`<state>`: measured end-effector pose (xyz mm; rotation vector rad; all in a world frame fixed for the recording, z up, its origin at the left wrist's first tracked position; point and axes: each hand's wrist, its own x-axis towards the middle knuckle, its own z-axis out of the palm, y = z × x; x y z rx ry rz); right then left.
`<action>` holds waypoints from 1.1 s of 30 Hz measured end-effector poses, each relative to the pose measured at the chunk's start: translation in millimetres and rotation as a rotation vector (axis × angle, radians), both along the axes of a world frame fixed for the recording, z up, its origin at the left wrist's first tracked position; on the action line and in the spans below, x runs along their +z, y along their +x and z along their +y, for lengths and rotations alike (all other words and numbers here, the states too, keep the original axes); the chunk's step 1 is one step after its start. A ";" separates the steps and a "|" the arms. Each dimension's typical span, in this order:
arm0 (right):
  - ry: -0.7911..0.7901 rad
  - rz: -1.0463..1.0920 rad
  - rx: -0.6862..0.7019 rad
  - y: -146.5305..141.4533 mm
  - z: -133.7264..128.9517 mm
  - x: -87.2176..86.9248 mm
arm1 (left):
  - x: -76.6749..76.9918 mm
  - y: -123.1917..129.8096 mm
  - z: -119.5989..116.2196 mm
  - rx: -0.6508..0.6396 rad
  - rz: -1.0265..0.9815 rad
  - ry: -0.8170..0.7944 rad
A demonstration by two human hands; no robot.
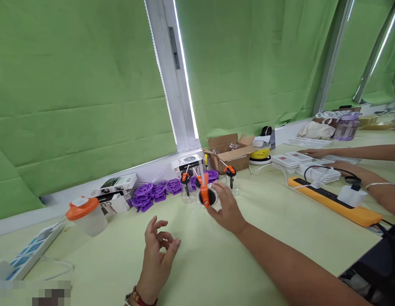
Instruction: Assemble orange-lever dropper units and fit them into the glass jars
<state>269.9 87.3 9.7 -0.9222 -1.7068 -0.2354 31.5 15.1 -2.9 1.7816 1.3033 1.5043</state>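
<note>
My right hand (227, 206) is closed around a small clear round piece with a black centre and an orange lever (205, 193), tilted toward me. A pale rod at its top is blurred; its exact kind I cannot make out. Just behind stand similar pieces with black and orange tops, one on the left (186, 178) and one on the right (230, 172), with another partly hidden between them. Above the table, my left hand (159, 253) has its fingers loosely bent and apart, with nothing in it.
Purple plastic parts (144, 193) lie along the wall beside white boxes (116, 195). An orange-lidded cup (89, 219) and a power strip (34, 250) are left. An open carton (238, 161) stands behind. Another person's arms (359, 154) reach over paper stacks near an orange power strip (334, 202).
</note>
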 end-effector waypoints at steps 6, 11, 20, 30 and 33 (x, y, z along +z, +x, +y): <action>-0.277 0.179 -0.103 25.8 42.9 -25.5 | 3.2 -7.9 5.3 0.072 -0.018 -0.073; -0.515 0.275 -0.044 29.5 61.4 -42.9 | 5.8 -5.5 2.8 0.059 -0.019 -0.089; -0.608 0.255 -0.001 28.7 80.2 -62.9 | 6.6 -5.3 3.3 0.054 -0.007 -0.128; -0.698 0.209 -0.048 27.6 99.8 -63.9 | 4.7 -8.9 4.7 0.051 0.008 -0.148; -0.700 0.206 -0.063 27.3 98.7 -64.6 | 2.0 -10.2 6.3 0.042 0.018 -0.154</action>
